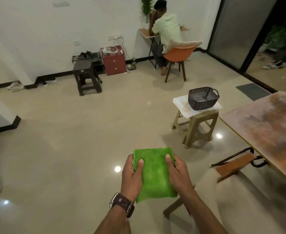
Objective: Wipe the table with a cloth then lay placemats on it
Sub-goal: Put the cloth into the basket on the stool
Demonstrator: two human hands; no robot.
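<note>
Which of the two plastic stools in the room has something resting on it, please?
The beige stool beside the table: it carries a dark woven basket on pale sheets. The dark stool by the wall carries no such load.

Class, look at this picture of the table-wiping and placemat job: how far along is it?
Done: nothing visible yet. In hand: the left hand and right hand hold the folded green cloth over the floor, away from the table. Left: wiping the table, then laying what look like placemats, now under the basket on the stool.
</note>
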